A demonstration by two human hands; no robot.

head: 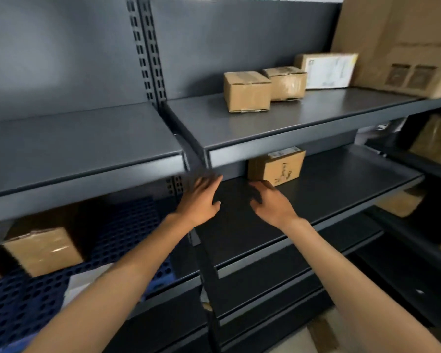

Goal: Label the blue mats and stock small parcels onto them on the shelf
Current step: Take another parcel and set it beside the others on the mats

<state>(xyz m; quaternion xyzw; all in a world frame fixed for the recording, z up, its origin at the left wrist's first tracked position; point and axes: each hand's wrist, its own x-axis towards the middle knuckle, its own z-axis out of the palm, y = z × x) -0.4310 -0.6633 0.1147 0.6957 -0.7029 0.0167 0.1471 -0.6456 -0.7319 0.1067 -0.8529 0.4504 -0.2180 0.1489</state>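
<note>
A blue perforated mat (pixel 127 225) lies on the lower left shelf, with a taped cardboard parcel (pixel 41 247) on it and a white label sheet (pixel 87 281) near its front edge. My left hand (pixel 201 197) and my right hand (pixel 270 202) reach over the bare dark middle shelf (pixel 329 184) on the right bay, fingers spread, holding nothing. A small parcel with handwriting (pixel 278 166) stands at the back of that shelf, just beyond my right fingertips. Whether the hands touch the shelf surface is unclear through motion blur.
On the upper right shelf (pixel 290 123) stand two small cardboard boxes (pixel 247 91), a box with a white shipping label (pixel 329 70) and a large carton (pixel 402 47). More boxes sit on a neighbouring rack at far right (pixel 435 141). A slotted upright (pixel 148 52) divides the bays.
</note>
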